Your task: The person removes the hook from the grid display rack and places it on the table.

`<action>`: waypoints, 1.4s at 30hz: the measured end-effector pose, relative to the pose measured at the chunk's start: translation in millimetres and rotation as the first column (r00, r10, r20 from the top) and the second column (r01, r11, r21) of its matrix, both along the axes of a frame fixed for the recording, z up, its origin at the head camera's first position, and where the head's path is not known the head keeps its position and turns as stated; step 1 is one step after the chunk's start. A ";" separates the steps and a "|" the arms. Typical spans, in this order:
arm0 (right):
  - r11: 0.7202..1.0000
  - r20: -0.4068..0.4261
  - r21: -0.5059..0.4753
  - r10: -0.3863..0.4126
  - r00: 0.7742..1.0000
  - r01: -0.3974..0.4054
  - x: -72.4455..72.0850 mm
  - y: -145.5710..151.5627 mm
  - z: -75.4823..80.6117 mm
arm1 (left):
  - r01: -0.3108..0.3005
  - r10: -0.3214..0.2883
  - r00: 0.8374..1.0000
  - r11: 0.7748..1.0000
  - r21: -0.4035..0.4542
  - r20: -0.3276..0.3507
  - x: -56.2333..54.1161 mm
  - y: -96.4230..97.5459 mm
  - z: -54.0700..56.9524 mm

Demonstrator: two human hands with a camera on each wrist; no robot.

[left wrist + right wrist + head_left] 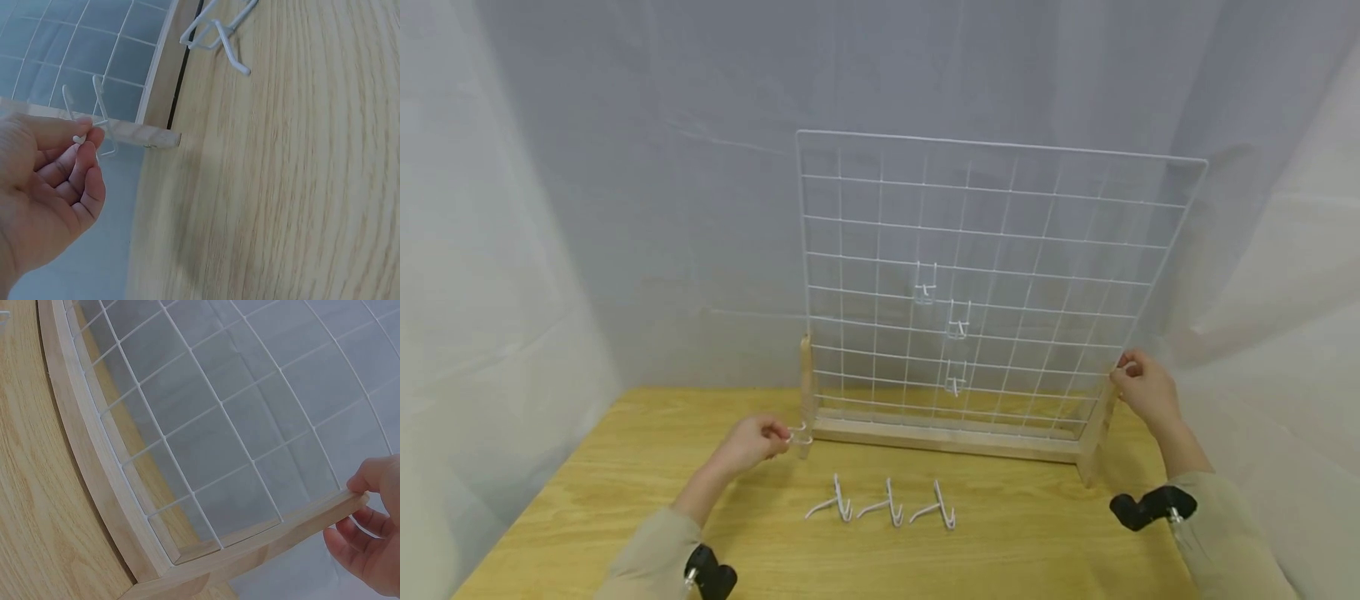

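Between thumb and fingertips my left hand (756, 440) pinches a white wire hook (103, 122), its two prongs pointing up. That hook is close to the left upright of the wooden stand (943, 440). With thumb and fingers, my right hand (375, 519) grips the top end of the stand's right upright (281, 534). A white wire grid panel (1000, 242) stands upright in the stand. Three hooks hang near its middle: an upper one (925, 292), a middle one (958, 327) and a lower one (955, 383).
Three more white hooks lie in a row on the wooden table in front of the stand: a left one (837, 500), a middle one (889, 505) and a right one (938, 508). Pale curtains (685, 208) hang behind and to both sides of the table (760, 533).
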State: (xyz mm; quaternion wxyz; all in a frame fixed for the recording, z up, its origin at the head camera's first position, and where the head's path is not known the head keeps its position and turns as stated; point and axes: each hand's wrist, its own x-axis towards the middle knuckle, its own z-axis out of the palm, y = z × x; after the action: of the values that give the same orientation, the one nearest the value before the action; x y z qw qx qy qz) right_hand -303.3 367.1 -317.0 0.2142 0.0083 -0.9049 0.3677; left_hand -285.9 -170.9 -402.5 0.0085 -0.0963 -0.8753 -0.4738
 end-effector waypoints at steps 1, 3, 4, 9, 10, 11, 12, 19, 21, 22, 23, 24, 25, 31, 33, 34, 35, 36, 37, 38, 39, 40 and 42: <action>1.000 -0.001 -0.001 0.000 1.000 0.000 -0.1 0.0 0.1 | 0.004 -0.004 1.000 1.000 -0.001 0.003 0.7 -1.2 -0.3; 1.000 -0.005 -0.001 0.000 1.000 0.000 -0.3 0.0 0.5 | 0.015 -0.015 1.000 1.000 -0.001 0.004 2.0 -3.4 -0.7; 1.000 -0.007 0.000 0.001 1.000 -0.001 -0.4 0.0 0.8 | 0.023 -0.023 1.000 1.000 0.000 0.003 2.5 -4.5 -0.7; 1.000 -0.008 -0.001 0.001 1.000 -0.001 -1.0 -0.2 1.5 | 0.075 -0.075 0.997 0.997 -0.016 -0.004 4.4 -10.2 -3.6; 1.000 -0.006 -0.001 0.000 1.000 -0.001 -1.1 -0.3 1.6 | 0.089 -0.090 0.996 0.996 -0.019 -0.006 4.8 -11.2 -4.4; 1.000 -0.004 -0.003 0.000 1.000 0.000 -1.1 -0.4 1.6 | 0.105 -0.105 0.994 0.994 -0.025 -0.007 5.1 -12.4 -5.6; 1.000 -0.002 -0.003 0.000 1.000 0.000 -1.1 -0.4 1.5 | 0.119 -0.119 0.993 0.993 -0.027 -0.005 5.7 -13.4 -6.6; 1.000 -0.008 -0.005 0.004 1.000 -0.004 0.0 -1.2 1.5 | 0.207 -0.207 0.978 0.978 -0.016 0.033 12.2 -18.5 -12.4; 1.000 -0.010 -0.004 0.003 1.000 -0.003 0.1 -1.0 1.2 | 0.211 -0.210 0.977 0.977 -0.016 0.040 13.6 -19.3 -13.6; 1.000 -0.009 -0.004 0.002 1.000 -0.002 0.2 -0.9 1.0 | 0.210 -0.209 0.977 0.977 -0.022 0.043 13.9 -19.7 -14.7; 1.000 -0.009 -0.005 0.002 1.000 -0.002 0.1 -0.6 0.6 | 0.209 -0.208 0.977 0.978 -0.027 0.044 14.2 -20.5 -16.2; 1.000 -0.009 -0.005 0.001 1.000 -0.001 0.1 -0.4 0.4 | 0.209 -0.208 0.977 0.977 -0.034 0.043 14.6 -21.2 -17.4; 1.000 -0.006 -0.006 0.001 1.000 -0.001 0.2 -0.3 0.2 | 0.211 -0.209 0.977 0.977 -0.041 0.043 14.9 -21.9 -18.7; 1.000 0.005 -0.001 0.000 1.000 0.000 1.1 -0.1 0.1 | 0.233 -0.232 0.972 0.971 -0.055 0.034 16.1 -25.5 -23.9; 1.000 0.004 0.002 0.000 1.000 0.000 1.0 0.1 -0.1 | 0.242 -0.241 0.970 0.969 -0.056 0.033 16.1 -26.1 -24.7; 1.000 0.003 0.005 -0.001 1.000 0.001 0.9 0.2 -0.2 | 0.250 -0.248 0.968 0.967 -0.053 0.032 16.2 -26.4 -25.0; 1.000 0.003 0.006 -0.002 1.000 0.002 0.7 0.3 -0.3 | 0.258 -0.256 0.966 0.965 -0.047 0.033 16.4 -26.5 -25.4; 1.000 0.002 0.008 -0.002 1.000 0.002 0.5 0.3 -0.4 | 0.264 -0.263 0.964 0.964 -0.041 0.037 16.6 -26.5 -25.8; 1.000 0.001 0.009 -0.004 1.000 0.004 0.3 0.3 -0.6 | 0.272 -0.270 0.962 0.962 -0.031 0.043 16.7 -26.5 -26.5; 1.000 0.001 0.011 -0.005 1.000 0.005 0.2 0.3 -0.6 | 0.278 -0.277 0.960 0.960 -0.023 0.048 17.0 -26.4 -26.9; 1.000 0.000 0.012 -0.005 1.000 0.005 0.0 0.2 -0.6 | 0.283 -0.282 0.958 0.959 -0.012 0.057 17.2 -26.1 -27.5; 1.000 -0.001 0.013 -0.005 1.000 0.005 -0.1 0.1 -0.6 | 0.288 -0.287 0.956 0.958 -0.006 0.064 17.5 -25.8 -28.0; 1.000 -0.002 0.014 -0.004 1.000 0.004 -0.2 -0.2 -0.5 | 0.292 -0.291 0.954 0.956 0.001 0.075 18.4 -24.9 -28.6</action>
State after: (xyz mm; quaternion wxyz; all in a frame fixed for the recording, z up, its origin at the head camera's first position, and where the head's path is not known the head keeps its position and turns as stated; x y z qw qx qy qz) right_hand -303.5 366.9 -317.5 0.2159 0.0085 -0.9071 0.3612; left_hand -267.5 -195.7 -431.1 -0.0946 -0.2068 -0.8534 -0.4689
